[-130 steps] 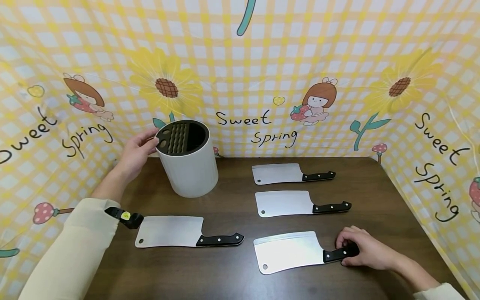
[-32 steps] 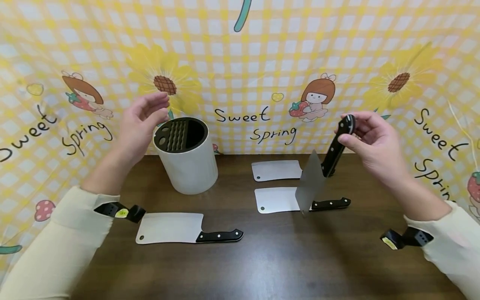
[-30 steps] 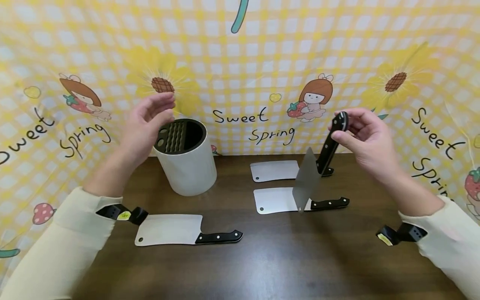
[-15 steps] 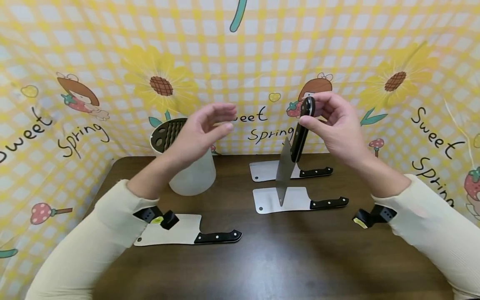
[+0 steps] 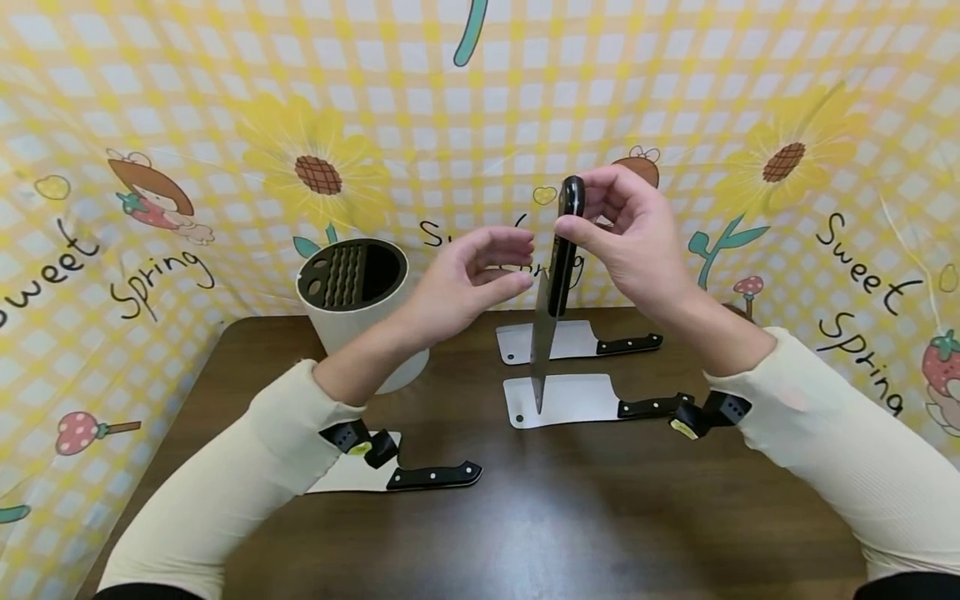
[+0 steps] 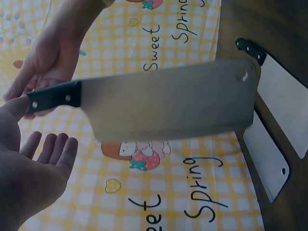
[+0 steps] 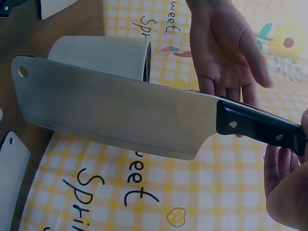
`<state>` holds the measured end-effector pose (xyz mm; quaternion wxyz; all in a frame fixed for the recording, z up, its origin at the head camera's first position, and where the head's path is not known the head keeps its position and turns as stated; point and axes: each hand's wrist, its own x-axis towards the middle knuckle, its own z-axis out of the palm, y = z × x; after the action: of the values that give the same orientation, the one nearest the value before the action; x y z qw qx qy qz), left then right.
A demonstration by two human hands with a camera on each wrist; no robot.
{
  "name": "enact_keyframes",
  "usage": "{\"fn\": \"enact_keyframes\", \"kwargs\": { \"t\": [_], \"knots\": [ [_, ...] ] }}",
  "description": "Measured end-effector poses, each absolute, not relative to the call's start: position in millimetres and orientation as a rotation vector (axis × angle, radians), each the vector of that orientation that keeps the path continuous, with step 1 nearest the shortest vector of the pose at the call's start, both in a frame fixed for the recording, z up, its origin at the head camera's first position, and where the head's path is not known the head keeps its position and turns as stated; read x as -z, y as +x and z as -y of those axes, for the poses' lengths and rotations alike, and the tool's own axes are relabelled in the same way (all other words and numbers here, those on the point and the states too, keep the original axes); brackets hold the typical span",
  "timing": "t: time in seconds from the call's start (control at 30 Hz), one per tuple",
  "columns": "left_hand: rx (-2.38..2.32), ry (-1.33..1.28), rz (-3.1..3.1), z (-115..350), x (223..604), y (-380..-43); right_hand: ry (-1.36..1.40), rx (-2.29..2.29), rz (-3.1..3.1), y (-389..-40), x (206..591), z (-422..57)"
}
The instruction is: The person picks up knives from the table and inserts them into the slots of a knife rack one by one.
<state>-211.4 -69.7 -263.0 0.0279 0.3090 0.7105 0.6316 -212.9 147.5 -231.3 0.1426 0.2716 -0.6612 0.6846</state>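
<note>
Thumb and fingers of my right hand (image 5: 637, 237) pinch the black riveted handle of a cleaver (image 5: 543, 333), held upright with its blade hanging down. In the left wrist view the broad steel blade (image 6: 168, 101) shows side-on, with a hole near its tip corner. My left hand (image 5: 468, 279) hovers just left of the handle, fingers loosely bent and nothing gripped. Behind the left forearm stands a white round knife holder (image 5: 322, 325) with a black slotted top. Two more cleavers lie flat on the table, one farther back (image 5: 558, 340) and one nearer (image 5: 570, 398).
Another cleaver (image 5: 435, 476) lies at the front left, its blade partly hidden by the left sleeve. The brown wooden table (image 5: 540, 533) meets a yellow checked cloth (image 5: 480, 108) at the back and sides.
My right hand has lifted the front right cleaver, turned it blade-down and carried it left. My left hand has left the knife holder and moved right, close to the handle.
</note>
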Motion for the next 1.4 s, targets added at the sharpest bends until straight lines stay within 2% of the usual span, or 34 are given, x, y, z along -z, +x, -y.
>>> {"fn": "enact_keyframes", "kwargs": {
  "t": [1.0,1.4],
  "knots": [
    [-2.179,0.867,-2.217,58,274,-209,0.816,-1.877,1.959,-221,238,-128],
    [-2.178,0.792,-2.244,77,272,-211,0.836,-1.735,2.245,-215,249,-154]
  ]
}}
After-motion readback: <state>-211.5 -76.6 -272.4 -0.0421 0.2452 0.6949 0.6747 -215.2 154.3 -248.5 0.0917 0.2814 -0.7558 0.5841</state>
